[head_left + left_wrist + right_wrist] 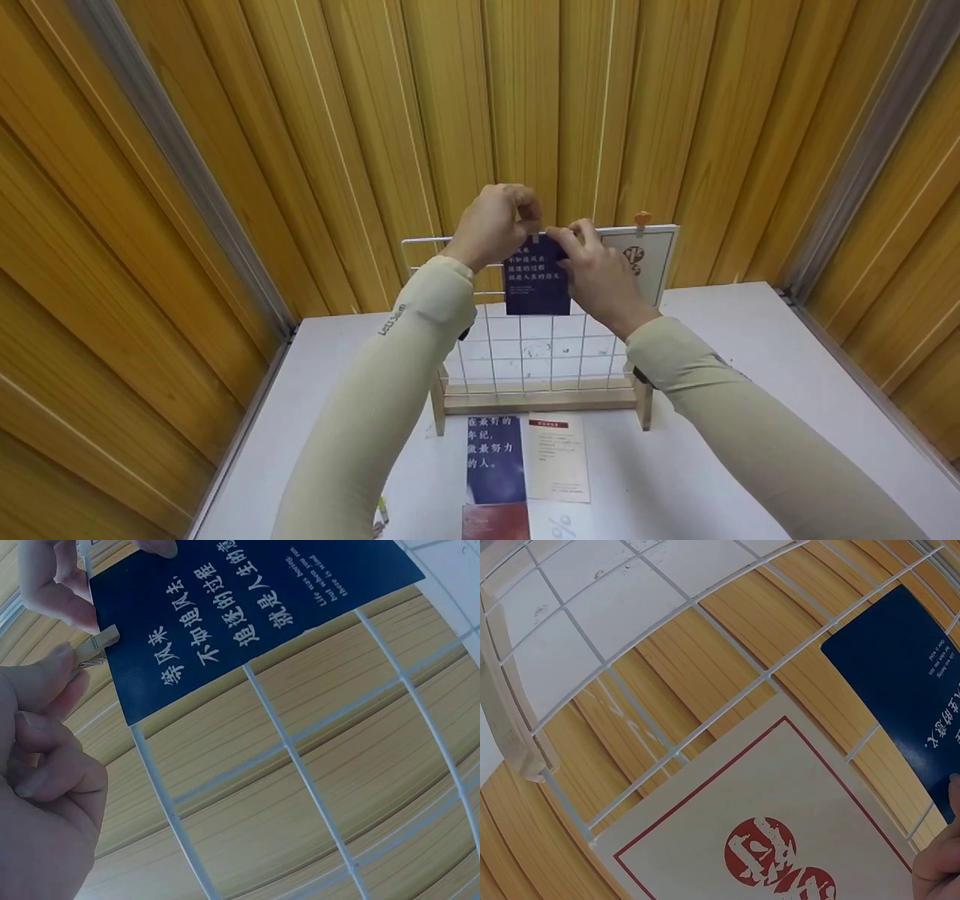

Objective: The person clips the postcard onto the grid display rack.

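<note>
A dark blue card (536, 300) with white writing hangs upright against the top of a white wire grid (425, 241). My left hand (491, 221) pinches a small wooden clothespin (96, 646) between thumb and finger. In the left wrist view, the clothespin's tip sits over the card's top edge. My right hand (604, 277) grips the same card near its upper right corner, thumb across its front. To the right, a cream card (705, 817) with a red border and red round marks hangs on the grid, an orange-topped clip (642, 220) at its top edge.
The grid stands in a wooden base (540, 404) on a white table (315, 390). Before it lie another blue card (495, 480), a cream printed card (559, 465), a red card (495, 523) and a white card (562, 525). Wood-look panels (525, 97) rise behind.
</note>
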`<control>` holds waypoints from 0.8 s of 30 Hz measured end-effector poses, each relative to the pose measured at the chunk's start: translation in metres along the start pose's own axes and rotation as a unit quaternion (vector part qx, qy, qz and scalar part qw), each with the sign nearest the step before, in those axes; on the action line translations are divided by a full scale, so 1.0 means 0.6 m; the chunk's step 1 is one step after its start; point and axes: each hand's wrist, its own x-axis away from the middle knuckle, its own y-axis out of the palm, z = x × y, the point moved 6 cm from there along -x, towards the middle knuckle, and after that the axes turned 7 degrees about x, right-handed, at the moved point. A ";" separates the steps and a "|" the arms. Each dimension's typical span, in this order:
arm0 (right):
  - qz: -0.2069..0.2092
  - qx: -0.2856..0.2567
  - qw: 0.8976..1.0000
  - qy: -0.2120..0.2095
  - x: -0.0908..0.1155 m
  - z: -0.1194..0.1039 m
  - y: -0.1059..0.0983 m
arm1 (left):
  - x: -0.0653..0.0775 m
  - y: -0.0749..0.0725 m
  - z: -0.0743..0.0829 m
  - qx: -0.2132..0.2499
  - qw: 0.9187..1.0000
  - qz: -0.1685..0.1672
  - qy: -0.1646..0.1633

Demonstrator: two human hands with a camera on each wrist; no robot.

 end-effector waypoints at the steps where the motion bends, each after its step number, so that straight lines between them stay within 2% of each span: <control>1: 0.000 -0.001 1.000 0.001 0.000 0.000 0.000 | 0.000 0.000 0.000 -0.003 1.000 -0.003 -0.002; 14: -0.003 0.009 1.000 -0.003 -0.007 -0.002 -0.004 | -0.008 -0.006 -0.004 0.004 0.999 -0.012 -0.044; 24: -0.004 0.009 1.000 -0.003 -0.009 -0.001 -0.001 | -0.007 -0.003 -0.017 -0.013 0.999 -0.010 -0.052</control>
